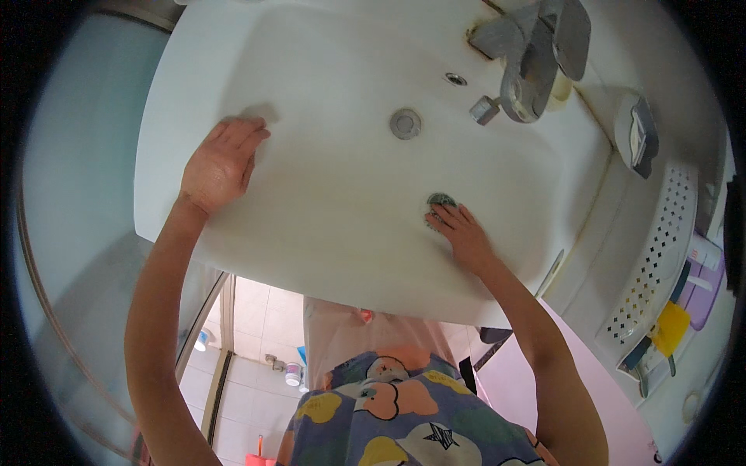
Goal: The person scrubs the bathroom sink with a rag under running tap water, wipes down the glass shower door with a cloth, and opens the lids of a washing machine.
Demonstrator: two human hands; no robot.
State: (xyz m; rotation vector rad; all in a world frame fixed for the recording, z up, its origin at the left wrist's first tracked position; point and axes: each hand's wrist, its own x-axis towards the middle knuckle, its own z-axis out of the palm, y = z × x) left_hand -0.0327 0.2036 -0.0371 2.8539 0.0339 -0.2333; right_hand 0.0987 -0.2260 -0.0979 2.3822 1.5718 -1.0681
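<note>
Inside a white washbasin [326, 233], my right hand [465, 237] presses its fingers onto a small round grey-green pad [441, 200]. The pad looks like a wire scourer and lies against the basin surface, partly hidden under the fingertips. Above and left of it is the round metal drain [405, 123]. My left hand [221, 159] is at the left part of the basin, fingers stretched out and close together, with nothing seen in it. A shadow falls beside its fingertips.
A grey metal faucet [531, 70] rises at the top right, near an overflow hole [455, 79]. Along the right are a soap holder [641, 140] and a white perforated basket [660, 248] with a yellow item [670, 330]. A glass panel [85, 155] stands left.
</note>
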